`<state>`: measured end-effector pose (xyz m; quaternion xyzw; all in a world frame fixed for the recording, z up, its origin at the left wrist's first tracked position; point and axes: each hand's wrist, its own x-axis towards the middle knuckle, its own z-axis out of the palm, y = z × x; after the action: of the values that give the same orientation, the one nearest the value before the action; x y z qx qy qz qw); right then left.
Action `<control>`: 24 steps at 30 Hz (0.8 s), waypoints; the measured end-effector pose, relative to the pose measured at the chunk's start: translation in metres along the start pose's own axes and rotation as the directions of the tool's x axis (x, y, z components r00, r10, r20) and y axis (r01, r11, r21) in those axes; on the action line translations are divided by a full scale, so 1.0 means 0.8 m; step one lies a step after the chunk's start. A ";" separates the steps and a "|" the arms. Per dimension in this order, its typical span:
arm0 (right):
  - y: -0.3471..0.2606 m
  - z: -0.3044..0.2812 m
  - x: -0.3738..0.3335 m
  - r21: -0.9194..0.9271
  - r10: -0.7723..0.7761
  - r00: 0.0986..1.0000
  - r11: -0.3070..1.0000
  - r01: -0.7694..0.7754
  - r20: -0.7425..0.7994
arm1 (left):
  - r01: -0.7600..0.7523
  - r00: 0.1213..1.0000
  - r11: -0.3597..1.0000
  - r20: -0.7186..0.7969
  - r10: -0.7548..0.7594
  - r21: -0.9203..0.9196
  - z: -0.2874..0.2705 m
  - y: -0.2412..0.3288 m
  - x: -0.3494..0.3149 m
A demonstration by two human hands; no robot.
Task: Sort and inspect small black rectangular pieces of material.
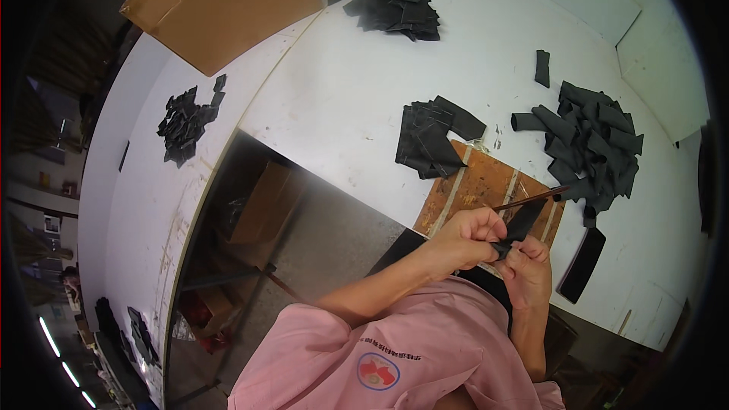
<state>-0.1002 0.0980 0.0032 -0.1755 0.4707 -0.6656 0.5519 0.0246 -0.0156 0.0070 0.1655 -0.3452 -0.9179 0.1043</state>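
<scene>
At brown board (490, 175): left hand (469, 237), right hand (529, 273), fingers pinching black strip (524, 220); apparently shaping it; next move likely needs steady grip.

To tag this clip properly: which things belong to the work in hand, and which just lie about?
Seemingly in the work:
black strip, pinched by left hand and right hand
board beneath
neat pile and loose pile, nearby

Probably just lying about:
cardboard box
far pile
left-side pile
</scene>
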 end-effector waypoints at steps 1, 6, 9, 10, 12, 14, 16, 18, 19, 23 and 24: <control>0.002 0.001 0.000 0.182 0.046 0.999 0.982 -0.046 0.001 | -0.041 0.998 0.998 -0.055 0.043 0.044 0.003 -0.003 0.005; -0.003 0.024 0.005 0.194 0.024 0.999 0.981 -0.019 -0.026 | -0.243 0.893 0.951 -0.339 0.296 0.190 0.040 -0.006 0.007; -0.002 0.020 0.010 -0.006 -0.019 0.999 1.000 0.019 -0.051 | -0.373 0.811 0.853 -0.318 0.490 0.365 0.033 -0.009 0.010; -0.001 0.015 0.015 -0.009 -0.050 0.998 0.999 0.050 -0.041 | -0.365 0.855 0.897 -0.291 0.430 0.251 0.025 -0.007 0.009; 0.002 0.013 0.012 0.024 -0.069 0.996 0.997 0.071 -0.060 | -0.235 0.928 0.955 -0.251 0.275 0.180 0.026 0.003 0.003; -0.003 0.008 0.003 -0.030 -0.098 0.995 0.995 0.098 -0.021 | -0.148 0.980 0.982 -0.149 0.130 -0.115 0.026 0.006 -0.001; -0.009 0.010 -0.001 -0.078 -0.117 0.993 0.990 0.119 0.029 | -0.068 0.998 0.980 -0.003 0.069 -0.186 0.030 0.019 -0.013; -0.019 0.018 -0.003 -0.061 -0.268 0.953 0.958 0.279 0.142 | 0.071 0.972 0.973 0.232 -0.019 -0.218 0.036 0.022 -0.022; -0.025 0.018 -0.007 -0.080 -0.277 0.940 0.951 0.298 0.198 | 0.081 0.951 0.966 0.308 -0.002 -0.245 0.032 0.020 -0.023; -0.028 0.019 0.003 -0.010 -0.344 0.915 0.935 0.354 0.210 | -0.217 0.968 0.976 0.123 0.217 -0.016 0.048 0.015 -0.017; -0.031 0.016 0.005 -0.011 -0.357 0.913 0.931 0.366 0.197 | -0.207 0.969 0.978 0.138 0.207 -0.012 0.051 0.014 -0.016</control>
<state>-0.1063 0.0876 0.0287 -0.3358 0.3907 -0.7247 0.4576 0.0219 0.0047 0.0466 0.0646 -0.3681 -0.9109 0.1750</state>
